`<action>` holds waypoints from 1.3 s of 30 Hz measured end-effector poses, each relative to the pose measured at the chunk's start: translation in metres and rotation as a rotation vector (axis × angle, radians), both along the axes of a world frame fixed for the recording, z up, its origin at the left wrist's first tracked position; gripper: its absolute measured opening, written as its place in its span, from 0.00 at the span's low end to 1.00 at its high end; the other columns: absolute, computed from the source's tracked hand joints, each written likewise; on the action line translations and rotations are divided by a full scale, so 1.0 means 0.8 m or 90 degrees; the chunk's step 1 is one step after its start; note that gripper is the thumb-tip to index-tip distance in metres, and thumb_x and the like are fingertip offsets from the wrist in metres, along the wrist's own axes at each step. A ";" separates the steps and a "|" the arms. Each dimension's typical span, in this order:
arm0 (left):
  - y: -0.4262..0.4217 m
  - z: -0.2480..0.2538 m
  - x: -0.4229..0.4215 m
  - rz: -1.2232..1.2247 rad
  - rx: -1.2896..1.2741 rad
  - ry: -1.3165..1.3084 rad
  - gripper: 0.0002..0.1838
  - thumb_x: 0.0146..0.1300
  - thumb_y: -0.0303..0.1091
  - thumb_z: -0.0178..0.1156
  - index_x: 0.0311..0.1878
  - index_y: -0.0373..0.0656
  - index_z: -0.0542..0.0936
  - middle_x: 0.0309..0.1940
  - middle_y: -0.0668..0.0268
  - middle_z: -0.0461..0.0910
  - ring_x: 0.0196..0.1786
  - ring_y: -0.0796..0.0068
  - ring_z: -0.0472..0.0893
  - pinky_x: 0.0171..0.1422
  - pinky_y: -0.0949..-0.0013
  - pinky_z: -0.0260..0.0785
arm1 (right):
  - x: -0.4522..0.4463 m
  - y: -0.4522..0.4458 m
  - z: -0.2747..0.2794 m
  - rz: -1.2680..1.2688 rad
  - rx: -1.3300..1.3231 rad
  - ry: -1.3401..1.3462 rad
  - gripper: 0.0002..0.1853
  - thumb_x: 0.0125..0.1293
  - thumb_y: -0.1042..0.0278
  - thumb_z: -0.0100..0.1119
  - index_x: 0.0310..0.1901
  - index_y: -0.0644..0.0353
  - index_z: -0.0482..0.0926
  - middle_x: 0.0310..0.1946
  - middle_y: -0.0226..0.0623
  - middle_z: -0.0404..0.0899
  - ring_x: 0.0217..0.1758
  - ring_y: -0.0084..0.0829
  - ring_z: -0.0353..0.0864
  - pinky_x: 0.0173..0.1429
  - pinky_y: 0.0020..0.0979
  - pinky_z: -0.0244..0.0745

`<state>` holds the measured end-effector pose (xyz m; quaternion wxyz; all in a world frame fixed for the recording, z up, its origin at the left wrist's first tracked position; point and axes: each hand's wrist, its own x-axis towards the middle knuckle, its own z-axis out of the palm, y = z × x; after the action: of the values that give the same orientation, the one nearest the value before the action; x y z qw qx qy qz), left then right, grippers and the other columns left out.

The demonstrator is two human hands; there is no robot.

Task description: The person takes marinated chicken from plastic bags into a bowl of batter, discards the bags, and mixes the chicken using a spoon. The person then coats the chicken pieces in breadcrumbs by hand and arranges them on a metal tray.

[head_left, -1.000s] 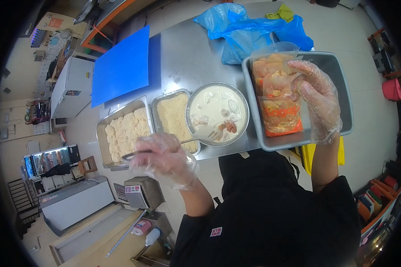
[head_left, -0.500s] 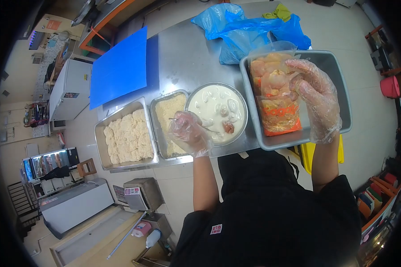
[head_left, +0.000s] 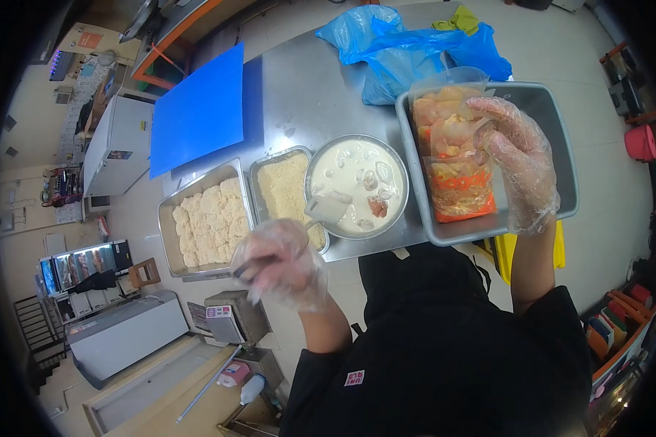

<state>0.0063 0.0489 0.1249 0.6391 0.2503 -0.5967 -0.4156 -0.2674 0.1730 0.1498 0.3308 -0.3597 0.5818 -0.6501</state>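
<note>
My left hand (head_left: pixel 284 266), in a clear plastic glove, is closed around the handle of a spatula. The spatula's flat, batter-coated blade (head_left: pixel 328 208) hangs over the left edge of a round metal bowl (head_left: pixel 404 182). White batter (head_left: pixel 350 164) fills that bowl, with several pieces of raw meat (head_left: pixel 377 207) showing at its surface. Above the grey tub (head_left: pixel 565 146), my gloved right hand (head_left: pixel 521 149) has its thumb and index finger apart. It is beside the upper part of a clear and orange bag of raw chicken (head_left: pixel 459 193).
Left of the bowl stand a metal tray of crumbs (head_left: pixel 280 182) and a metal tray of breaded pieces (head_left: pixel 211 222). A blue board (head_left: pixel 200 109) lies at the table's far left; blue plastic bags (head_left: pixel 401 58) sit at the back. The table's near edge runs below the bowl.
My left hand has moved down and left, from over the crumb tray to in front of it. The spatula blade has come into clear view, raised at the bowl's edge. My right hand stays put.
</note>
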 end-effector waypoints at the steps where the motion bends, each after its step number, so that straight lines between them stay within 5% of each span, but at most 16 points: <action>1: -0.005 -0.010 -0.009 0.015 0.012 0.005 0.33 0.73 0.72 0.49 0.28 0.50 0.66 0.17 0.77 0.57 0.17 0.84 0.52 0.20 0.73 0.40 | -0.001 0.000 -0.001 0.002 -0.001 -0.003 0.21 0.69 0.68 0.60 0.61 0.65 0.81 0.61 0.40 0.80 0.63 0.31 0.78 0.71 0.34 0.70; 8: -0.057 -0.082 -0.015 -0.045 0.136 0.094 0.36 0.66 0.75 0.57 0.24 0.51 0.64 0.15 0.76 0.56 0.17 0.82 0.54 0.21 0.71 0.40 | -0.006 0.005 0.001 0.002 0.012 0.001 0.21 0.69 0.68 0.61 0.61 0.65 0.81 0.60 0.38 0.81 0.60 0.27 0.79 0.57 0.27 0.78; 13: -0.062 -0.084 -0.022 0.028 0.175 0.072 0.37 0.67 0.78 0.50 0.23 0.53 0.62 0.13 0.77 0.56 0.15 0.83 0.51 0.19 0.71 0.38 | -0.006 0.007 0.001 -0.004 -0.006 -0.005 0.21 0.69 0.66 0.61 0.61 0.65 0.82 0.60 0.38 0.81 0.58 0.27 0.80 0.56 0.28 0.78; 21: -0.020 0.007 -0.024 0.106 0.151 0.072 0.35 0.70 0.78 0.43 0.25 0.55 0.62 0.13 0.77 0.55 0.14 0.84 0.49 0.17 0.73 0.38 | -0.008 0.008 -0.001 -0.009 -0.014 -0.025 0.22 0.69 0.66 0.62 0.62 0.65 0.81 0.61 0.38 0.80 0.60 0.27 0.80 0.57 0.28 0.78; 24: -0.016 0.000 -0.015 0.026 0.206 0.205 0.33 0.74 0.72 0.47 0.27 0.50 0.64 0.14 0.75 0.57 0.15 0.85 0.53 0.18 0.76 0.43 | -0.008 0.006 -0.005 -0.013 -0.003 -0.013 0.22 0.69 0.65 0.62 0.62 0.65 0.81 0.61 0.39 0.80 0.61 0.28 0.79 0.59 0.29 0.78; 27: -0.011 -0.013 -0.039 0.056 0.180 0.100 0.32 0.71 0.74 0.47 0.29 0.53 0.66 0.15 0.77 0.59 0.14 0.85 0.54 0.16 0.76 0.42 | -0.006 0.003 -0.007 -0.015 -0.005 -0.022 0.21 0.69 0.66 0.61 0.62 0.65 0.81 0.62 0.39 0.80 0.61 0.28 0.79 0.60 0.29 0.77; 31: -0.028 -0.063 -0.044 -0.069 0.074 0.085 0.22 0.73 0.65 0.56 0.38 0.56 0.75 0.24 0.76 0.71 0.19 0.85 0.67 0.15 0.78 0.51 | -0.009 0.005 -0.006 -0.011 -0.002 -0.013 0.21 0.70 0.67 0.61 0.62 0.66 0.80 0.61 0.39 0.80 0.62 0.28 0.79 0.62 0.29 0.76; 37: -0.052 -0.091 -0.058 -0.045 0.399 0.303 0.18 0.79 0.60 0.50 0.40 0.58 0.76 0.24 0.76 0.73 0.19 0.84 0.68 0.16 0.79 0.57 | -0.006 0.005 -0.002 -0.012 0.008 -0.025 0.21 0.70 0.67 0.61 0.62 0.65 0.81 0.61 0.38 0.80 0.61 0.28 0.79 0.61 0.29 0.77; 39: -0.046 -0.072 -0.064 -0.002 0.318 0.306 0.23 0.79 0.63 0.48 0.38 0.56 0.76 0.22 0.75 0.71 0.18 0.84 0.67 0.16 0.79 0.55 | -0.007 0.005 -0.001 -0.012 -0.002 -0.024 0.21 0.70 0.67 0.61 0.62 0.65 0.81 0.60 0.38 0.80 0.60 0.28 0.79 0.60 0.29 0.77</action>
<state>-0.0447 0.0122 0.0673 0.6798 0.2929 -0.3097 -0.5969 -0.2732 0.1768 0.1488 0.3351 -0.3423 0.5778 -0.6608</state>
